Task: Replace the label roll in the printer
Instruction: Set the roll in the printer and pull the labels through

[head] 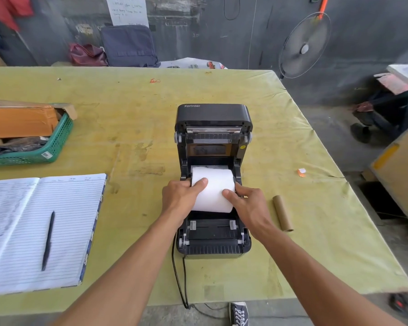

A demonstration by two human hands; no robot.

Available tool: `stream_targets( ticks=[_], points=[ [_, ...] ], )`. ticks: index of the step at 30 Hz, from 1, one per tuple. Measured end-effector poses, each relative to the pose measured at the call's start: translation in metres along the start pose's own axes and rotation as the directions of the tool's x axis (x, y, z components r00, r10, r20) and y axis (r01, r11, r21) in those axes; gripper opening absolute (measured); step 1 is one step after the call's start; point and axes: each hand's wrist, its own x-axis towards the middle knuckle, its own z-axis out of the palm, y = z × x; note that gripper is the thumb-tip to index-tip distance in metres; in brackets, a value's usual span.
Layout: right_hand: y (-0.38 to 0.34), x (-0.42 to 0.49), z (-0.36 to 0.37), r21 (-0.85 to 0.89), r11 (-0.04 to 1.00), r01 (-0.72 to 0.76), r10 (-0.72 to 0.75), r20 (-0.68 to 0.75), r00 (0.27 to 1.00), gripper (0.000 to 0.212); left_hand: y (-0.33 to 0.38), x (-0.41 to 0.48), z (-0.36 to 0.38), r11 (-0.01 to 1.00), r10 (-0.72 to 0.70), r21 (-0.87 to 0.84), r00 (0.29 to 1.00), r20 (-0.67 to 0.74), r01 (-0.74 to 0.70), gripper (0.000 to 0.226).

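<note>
Both hands clasp the white label roll (213,188) from its two ends. The left hand (180,198) lies against the roll's 9 o'clock end with its thumb stretched across the top of the paper; its other fingers curl down out of sight beside the roll. The right hand (247,203) presses the 3 o'clock end, forefinger laid on the paper, remaining fingers folded at the roll's edge. Both forearms reach in from 6 o'clock, converging on the roll, wrists slightly bent inward.

The roll sits in the open bay of the black printer (213,243), whose lid (213,115) stands raised at 12 o'clock. A bare cardboard core (282,212) lies on the yellow-green table (139,118) at 3 o'clock from the printer. At 9 o'clock lies an open ruled notebook (45,231) with a pen (48,241) on it.
</note>
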Motion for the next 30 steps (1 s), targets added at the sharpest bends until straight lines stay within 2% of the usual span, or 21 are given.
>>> stream_targets(
  ticks=[3, 11, 20, 25, 30],
  points=[
    [0.0, 0.001, 0.0, -0.007, 1.0, -0.013, 0.013, -0.005, 1.0, 0.045, 0.0, 0.001, 0.001, 1.0, -0.015, 0.015, 1.0, -0.002, 0.015, 0.063],
    [0.004, 0.008, -0.004, -0.005, 1.0, -0.019, 0.019, 0.014, 1.0, 0.043, 0.007, 0.0, 0.002, 0.998, -0.034, 0.051, 0.999, -0.006, 0.035, 0.065],
    [0.003, 0.007, -0.001, 0.006, 0.999, 0.034, -0.034, -0.003, 0.999, 0.065, 0.004, 0.003, -0.001, 0.999, -0.044, -0.005, 0.999, 0.017, 0.044, 0.066],
    [0.0, 0.011, -0.002, -0.026, 0.998, 0.053, -0.053, -0.012, 0.999, 0.057, 0.0, 0.009, -0.001, 0.995, -0.074, -0.06, 0.996, 0.039, 0.076, 0.066],
    [-0.004, 0.011, -0.009, -0.015, 0.999, 0.028, -0.029, -0.043, 0.999, 0.06, -0.002, 0.011, 0.008, 0.985, -0.088, -0.142, 0.993, 0.08, 0.098, 0.052]
  ],
)
